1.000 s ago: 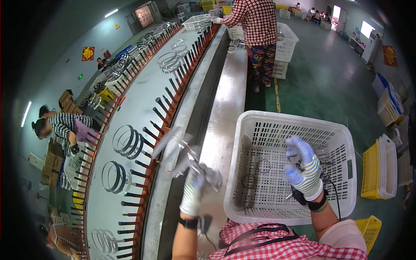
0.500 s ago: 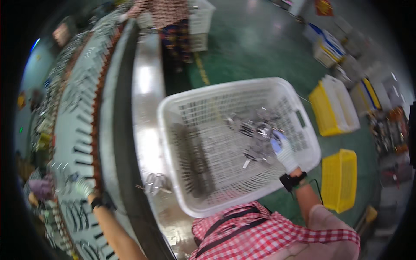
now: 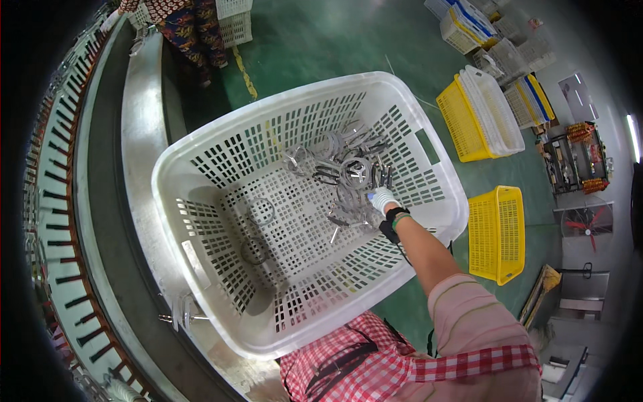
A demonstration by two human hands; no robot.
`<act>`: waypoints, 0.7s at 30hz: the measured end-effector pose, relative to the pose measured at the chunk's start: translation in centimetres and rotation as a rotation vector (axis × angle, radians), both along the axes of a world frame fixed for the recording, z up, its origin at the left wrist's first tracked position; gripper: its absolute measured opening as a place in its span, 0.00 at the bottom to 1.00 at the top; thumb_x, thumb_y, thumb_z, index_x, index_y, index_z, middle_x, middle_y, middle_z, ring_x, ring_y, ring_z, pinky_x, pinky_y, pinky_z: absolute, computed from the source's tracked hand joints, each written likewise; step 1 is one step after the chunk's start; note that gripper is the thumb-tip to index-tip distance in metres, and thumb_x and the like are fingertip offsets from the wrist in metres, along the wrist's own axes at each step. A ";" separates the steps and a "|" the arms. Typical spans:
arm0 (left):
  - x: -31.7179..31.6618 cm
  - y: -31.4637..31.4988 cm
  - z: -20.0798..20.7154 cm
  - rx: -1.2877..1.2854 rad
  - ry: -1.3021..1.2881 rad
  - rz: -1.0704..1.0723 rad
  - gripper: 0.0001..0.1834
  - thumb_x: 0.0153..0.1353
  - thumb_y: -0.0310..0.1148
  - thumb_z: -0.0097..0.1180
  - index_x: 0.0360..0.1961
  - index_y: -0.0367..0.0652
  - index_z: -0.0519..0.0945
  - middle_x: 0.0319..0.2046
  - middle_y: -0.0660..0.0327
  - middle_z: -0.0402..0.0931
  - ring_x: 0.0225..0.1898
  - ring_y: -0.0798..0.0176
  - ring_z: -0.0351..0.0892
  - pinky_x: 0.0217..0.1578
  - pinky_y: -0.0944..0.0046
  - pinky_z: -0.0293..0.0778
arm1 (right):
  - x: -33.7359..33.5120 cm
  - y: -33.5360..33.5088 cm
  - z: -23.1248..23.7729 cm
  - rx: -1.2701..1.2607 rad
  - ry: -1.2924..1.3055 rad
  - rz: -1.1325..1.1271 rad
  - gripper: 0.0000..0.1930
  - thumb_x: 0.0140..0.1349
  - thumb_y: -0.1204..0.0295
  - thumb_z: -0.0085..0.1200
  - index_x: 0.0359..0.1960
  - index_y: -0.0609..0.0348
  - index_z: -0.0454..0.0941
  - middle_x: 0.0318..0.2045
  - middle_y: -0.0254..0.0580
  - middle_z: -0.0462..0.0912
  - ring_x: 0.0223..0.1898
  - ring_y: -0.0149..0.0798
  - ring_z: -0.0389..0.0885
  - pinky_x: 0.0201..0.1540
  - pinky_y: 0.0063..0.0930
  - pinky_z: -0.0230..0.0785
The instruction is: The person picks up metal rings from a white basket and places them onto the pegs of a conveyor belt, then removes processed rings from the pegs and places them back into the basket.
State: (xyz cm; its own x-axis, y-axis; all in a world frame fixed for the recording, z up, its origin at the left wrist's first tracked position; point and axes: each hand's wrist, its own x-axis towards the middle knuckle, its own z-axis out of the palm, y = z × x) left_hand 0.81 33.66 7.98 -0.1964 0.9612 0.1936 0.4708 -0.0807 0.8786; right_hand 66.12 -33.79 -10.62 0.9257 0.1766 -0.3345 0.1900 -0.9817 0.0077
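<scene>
My right hand [image 3: 384, 199], in a white knitted glove with bluish fingertips, reaches into a large white slotted plastic basket [image 3: 311, 341]. Its fingers are bent together against the edge of a pile of shiny metal ring-shaped parts [image 3: 355, 173]; what they hold is hidden. Two more rings, one a thin ring [image 3: 262, 212], lie apart on the basket's bottom at left. At the lower left rim a blurred whitish shape, perhaps my left hand [image 3: 122, 388], shows beside the conveyor; its fingers cannot be made out.
Left of the basket runs a curved conveyor [image 3: 70, 258] with a row of dark pegs, edged by a metal ledge [image 3: 144, 100]. Several metal parts [image 3: 182, 315] rest against the basket's left side. Yellow baskets [image 3: 497, 234] stand on the floor at right. Another person [image 3: 181, 27] stands far left.
The view has swung right, so basket and conveyor sit farther left. My left hand, over the conveyor before, has slipped to the rim or out of sight. My right hand remains at the pile.
</scene>
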 end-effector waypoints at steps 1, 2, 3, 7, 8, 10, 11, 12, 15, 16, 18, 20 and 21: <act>2.5 -3.8 0.7 -0.034 0.010 -0.041 0.19 0.63 0.31 0.42 0.53 0.32 0.65 0.44 0.52 0.72 0.44 0.59 0.72 0.49 0.60 0.68 | -0.4 -0.6 -0.2 0.078 -0.016 -0.085 0.16 0.54 0.61 0.50 0.37 0.61 0.77 0.38 0.56 0.78 0.42 0.54 0.76 0.45 0.41 0.69; 2.0 -7.4 3.4 -0.028 0.052 -0.027 0.19 0.63 0.32 0.42 0.53 0.33 0.65 0.44 0.52 0.72 0.44 0.59 0.72 0.49 0.61 0.68 | -2.2 4.6 0.7 0.197 0.005 -0.119 0.15 0.53 0.65 0.51 0.39 0.60 0.77 0.40 0.53 0.78 0.44 0.53 0.75 0.46 0.40 0.69; 3.4 -10.1 4.4 -0.047 0.064 -0.054 0.19 0.63 0.32 0.43 0.53 0.33 0.65 0.44 0.53 0.72 0.43 0.59 0.72 0.48 0.61 0.68 | -2.2 5.7 0.7 0.152 -0.052 0.025 0.13 0.53 0.68 0.52 0.39 0.60 0.76 0.39 0.54 0.78 0.43 0.54 0.75 0.46 0.39 0.69; 8.1 -17.8 5.6 -0.147 0.120 -0.180 0.19 0.62 0.33 0.46 0.52 0.34 0.66 0.42 0.54 0.71 0.42 0.60 0.72 0.47 0.61 0.68 | -1.8 6.3 0.4 0.005 0.005 0.221 0.12 0.56 0.70 0.47 0.40 0.58 0.76 0.38 0.51 0.79 0.41 0.51 0.77 0.41 0.39 0.71; 9.3 -19.2 5.7 -0.177 0.129 -0.222 0.19 0.62 0.33 0.46 0.51 0.34 0.66 0.42 0.54 0.71 0.42 0.60 0.71 0.46 0.61 0.68 | -1.3 5.8 0.2 -0.086 0.017 0.267 0.11 0.55 0.72 0.46 0.39 0.57 0.77 0.38 0.50 0.79 0.40 0.50 0.78 0.41 0.38 0.72; 11.6 -21.9 5.7 -0.242 0.150 -0.307 0.19 0.62 0.33 0.48 0.51 0.35 0.66 0.41 0.55 0.70 0.41 0.60 0.71 0.45 0.62 0.68 | -0.5 5.2 0.1 -0.123 -0.021 0.383 0.11 0.54 0.76 0.44 0.34 0.57 0.79 0.38 0.49 0.80 0.40 0.47 0.79 0.39 0.40 0.73; 12.7 -23.1 5.7 -0.276 0.161 -0.351 0.19 0.61 0.34 0.48 0.51 0.35 0.66 0.41 0.55 0.70 0.41 0.60 0.71 0.45 0.62 0.68 | -0.5 5.0 0.2 -0.178 0.012 0.390 0.11 0.54 0.76 0.44 0.34 0.57 0.80 0.37 0.49 0.80 0.39 0.47 0.80 0.38 0.41 0.73; 13.2 -24.5 7.2 -0.283 0.176 -0.365 0.19 0.61 0.34 0.49 0.50 0.36 0.66 0.40 0.56 0.70 0.40 0.60 0.71 0.44 0.62 0.68 | -0.8 7.2 0.9 -0.202 0.039 0.425 0.11 0.54 0.75 0.44 0.33 0.58 0.80 0.36 0.49 0.80 0.39 0.47 0.80 0.37 0.42 0.73; 21.1 -31.3 10.3 -0.421 0.097 -0.462 0.16 0.64 0.31 0.40 0.48 0.31 0.67 0.44 0.52 0.72 0.43 0.56 0.71 0.50 0.58 0.66 | -1.1 8.5 -0.8 -0.171 0.002 0.547 0.11 0.53 0.76 0.45 0.32 0.59 0.81 0.30 0.48 0.82 0.34 0.47 0.81 0.34 0.43 0.74; 17.9 -28.6 3.1 -0.381 -0.165 -0.613 0.21 0.64 0.33 0.42 0.55 0.32 0.63 0.49 0.53 0.68 0.49 0.60 0.68 0.53 0.62 0.64 | -0.5 8.1 -0.7 -0.168 -0.007 0.563 0.11 0.53 0.76 0.44 0.32 0.59 0.81 0.30 0.48 0.82 0.34 0.47 0.81 0.34 0.42 0.74; 23.7 -33.3 4.2 -0.576 -0.202 -0.804 0.23 0.63 0.39 0.46 0.55 0.34 0.65 0.49 0.54 0.68 0.49 0.62 0.67 0.54 0.64 0.63 | 0.6 7.5 0.7 -0.060 -0.142 0.584 0.10 0.54 0.76 0.42 0.30 0.61 0.78 0.26 0.50 0.80 0.30 0.47 0.81 0.30 0.42 0.73; 26.4 -35.3 2.9 -0.706 -0.131 -1.118 0.20 0.62 0.32 0.46 0.55 0.38 0.66 0.52 0.54 0.68 0.53 0.61 0.67 0.55 0.63 0.63 | 0.5 7.8 3.2 0.129 -0.299 0.536 0.10 0.55 0.75 0.41 0.31 0.61 0.76 0.26 0.52 0.80 0.30 0.49 0.80 0.30 0.42 0.72; 28.5 -37.3 3.8 -0.814 -0.128 -1.217 0.20 0.61 0.28 0.46 0.56 0.38 0.66 0.51 0.55 0.68 0.53 0.61 0.67 0.54 0.64 0.63 | 0.1 8.4 4.8 0.091 -0.174 0.478 0.09 0.55 0.74 0.40 0.33 0.61 0.74 0.29 0.54 0.79 0.31 0.50 0.80 0.32 0.42 0.71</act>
